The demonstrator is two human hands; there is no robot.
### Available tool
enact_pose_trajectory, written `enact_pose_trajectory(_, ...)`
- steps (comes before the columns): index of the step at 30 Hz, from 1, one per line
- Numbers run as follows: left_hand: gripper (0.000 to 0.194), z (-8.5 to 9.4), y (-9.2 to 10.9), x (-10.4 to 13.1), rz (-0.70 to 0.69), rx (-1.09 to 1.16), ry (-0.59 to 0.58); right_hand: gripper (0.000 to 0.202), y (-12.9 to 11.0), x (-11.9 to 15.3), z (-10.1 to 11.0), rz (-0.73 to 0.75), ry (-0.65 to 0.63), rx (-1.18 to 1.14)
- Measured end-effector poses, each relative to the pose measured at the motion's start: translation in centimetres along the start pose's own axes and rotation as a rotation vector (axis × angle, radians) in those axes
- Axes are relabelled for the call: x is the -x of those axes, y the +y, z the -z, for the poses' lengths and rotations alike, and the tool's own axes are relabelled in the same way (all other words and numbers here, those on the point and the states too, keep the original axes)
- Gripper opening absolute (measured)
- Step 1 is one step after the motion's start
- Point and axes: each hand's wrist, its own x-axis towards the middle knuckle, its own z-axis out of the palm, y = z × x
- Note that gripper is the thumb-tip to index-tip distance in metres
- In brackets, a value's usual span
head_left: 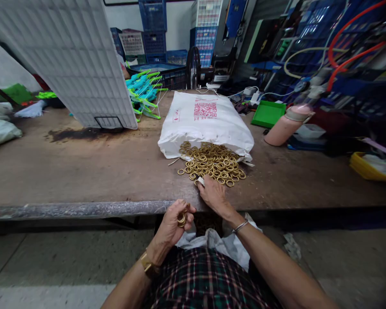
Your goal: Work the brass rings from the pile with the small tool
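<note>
Many brass-coloured rings [217, 163] spill from the mouth of a white sack [180, 116] with a red printed code, lying on the brown table [131, 171]. My left hand [175, 221] is curled around several brass rings, just off the table's front edge. At the near side of the pile, my right hand [212, 193] is closed on a small tool [200, 180], white with a dark tip, whose kind I cannot make out. Its tip is beside the nearest rings. Below the edge, between my arms, an open white bag [212, 240] sits at my lap with a dark inside.
A tall grey plastic panel [80, 64] stands on the table at the left, with green and turquoise pieces [146, 92] beside it. On the right are a green tray [268, 113], a pink bottle [286, 126] and a yellow basket [362, 169]. Stacked crates [154, 43] stand behind.
</note>
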Motion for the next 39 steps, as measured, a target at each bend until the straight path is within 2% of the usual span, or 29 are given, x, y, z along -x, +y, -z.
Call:
enact_pose_trajectory(4, 0.029, 0.3, 0.3, 0.0, 0.06, 0.083, -0.02, 0.02, -0.2, -0.3, -0.1, -0.003, -0.031, -0.005)
enact_pose_trajectory(7, 0.023, 0.7, 0.4, -0.2, 0.071, 0.141, -0.036, 0.016, 0.0, -0.2, 0.0, 0.005, -0.026, -0.029)
enact_pose_trajectory(12, 0.026, 0.7, 0.2, -0.7, 0.078, 0.148, 0.035, 0.014, 0.6, 0.4, -0.2, 0.089, 0.02, -0.216)
enact_pose_trajectory(15, 0.026, 0.4, 0.0, -0.9, -0.065, -0.075, 0.051, 0.012, 0.9, 0.7, -0.4, 0.089, -0.019, -0.473)
enact_pose_trajectory(19, 0.02, 0.1, 0.0, -1.1, -0.361, -0.593, 0.142, 0.01, 0.6, 1.4, -0.1, 0.053, -0.119, -0.832)
enact_pose_trajectory(22, 0.019, 0.1, 0.0, -1.2, -0.529, -0.841, 0.096, 0.012, 0.0, 2.3, 0.5, -0.013, -0.251, -1.068)
enact_pose_trajectory(24, 0.017, 0.0, 0.1, -1.2, -0.557, -0.901, 0.037, 0.013, -0.3, 2.9, 0.9, -0.107, -0.375, -1.201)
enact_pose_trajectory(27, 0.017, 0.0, 0.1, -1.2, -0.496, -0.878, 0.031, 0.013, -0.5, 3.3, 1.2, -0.188, -0.484, -1.297)
enact_pose_trajectory(33, 0.03, 0.1, -0.2, -1.2, -0.213, -0.592, 0.095, 0.021, -0.6, 3.5, 1.0, 0.046, -0.257, -1.087)
enact_pose_trajectory(39, 0.033, 0.3, 0.0, -1.0, -0.1, -0.382, 0.056, 0.023, -1.0, 3.6, 1.3, 0.01, -0.299, -1.127)
